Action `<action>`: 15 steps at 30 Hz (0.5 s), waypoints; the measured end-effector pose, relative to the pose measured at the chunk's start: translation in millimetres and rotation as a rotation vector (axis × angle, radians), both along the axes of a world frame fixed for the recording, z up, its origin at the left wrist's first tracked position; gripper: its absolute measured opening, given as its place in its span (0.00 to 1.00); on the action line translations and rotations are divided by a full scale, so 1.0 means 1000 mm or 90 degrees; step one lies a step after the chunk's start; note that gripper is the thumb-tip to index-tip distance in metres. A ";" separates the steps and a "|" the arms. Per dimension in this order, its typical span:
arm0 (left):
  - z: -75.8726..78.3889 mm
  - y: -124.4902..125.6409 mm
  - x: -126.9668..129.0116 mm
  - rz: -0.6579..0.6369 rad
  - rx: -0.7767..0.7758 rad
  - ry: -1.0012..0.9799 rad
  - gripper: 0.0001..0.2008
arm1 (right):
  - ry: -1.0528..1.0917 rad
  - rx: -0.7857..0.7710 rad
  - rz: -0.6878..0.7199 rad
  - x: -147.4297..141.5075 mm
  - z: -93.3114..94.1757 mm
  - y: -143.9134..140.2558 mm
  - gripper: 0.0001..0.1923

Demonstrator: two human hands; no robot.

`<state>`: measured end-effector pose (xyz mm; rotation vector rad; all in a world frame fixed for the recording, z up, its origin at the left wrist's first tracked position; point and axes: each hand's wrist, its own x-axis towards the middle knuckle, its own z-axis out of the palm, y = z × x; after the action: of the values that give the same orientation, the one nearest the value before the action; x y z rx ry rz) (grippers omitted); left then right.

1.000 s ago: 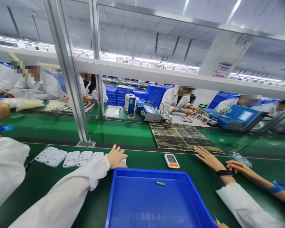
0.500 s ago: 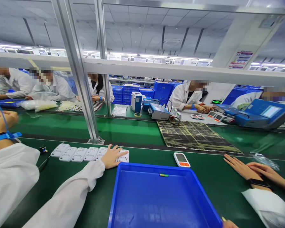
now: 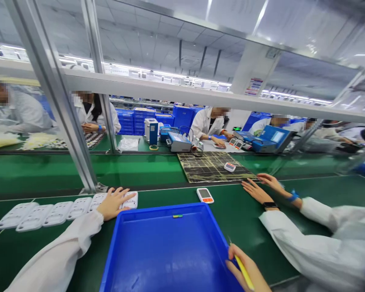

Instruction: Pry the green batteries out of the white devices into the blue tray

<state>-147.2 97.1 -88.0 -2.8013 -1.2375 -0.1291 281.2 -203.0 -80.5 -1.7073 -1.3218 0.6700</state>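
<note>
My left hand (image 3: 114, 202) lies with fingers spread over the right end of a row of white plastic housings (image 3: 58, 213), partly covering them. My right hand (image 3: 247, 269) is closed around a yellow-handled tool (image 3: 243, 272) with a thin tip, beside the right wall of a blue tray (image 3: 115, 239). Its exact kind is unclear. Inside the tray, near the far wall, is a small green-and-yellow piece (image 3: 177, 216). Just beyond the tray's far right corner rests a white device with a grey screen and orange buttons (image 3: 205, 195).
At the right, a co-worker's hands (image 3: 255, 194) rest at the bench edge. Across it lies a dark gridded mat (image 3: 197, 168) bearing another white device (image 3: 230, 167). A metal post (image 3: 53, 101) rises at left. Blue instruments (image 3: 179, 142) and other workers are behind.
The view has swung right. My right hand with the yellow tool has come into fuller view. A white device now lies on the gridded mat. My left hand stays on the housings.
</note>
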 end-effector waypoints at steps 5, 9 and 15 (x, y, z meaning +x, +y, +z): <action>0.001 0.000 -0.007 0.001 0.021 0.012 0.25 | -0.078 -0.097 0.121 0.006 0.034 0.024 0.14; 0.017 -0.011 -0.020 0.074 0.097 0.008 0.26 | -0.181 -0.103 0.076 0.021 0.066 0.093 0.14; 0.068 -0.080 -0.027 0.326 0.218 -0.096 0.25 | -0.362 -0.178 -0.033 0.010 0.066 0.197 0.13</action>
<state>-174.4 17.3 -20.2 -2.1484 -1.7290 -0.4711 291.5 -6.4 -14.5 -2.2613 -1.6117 0.3557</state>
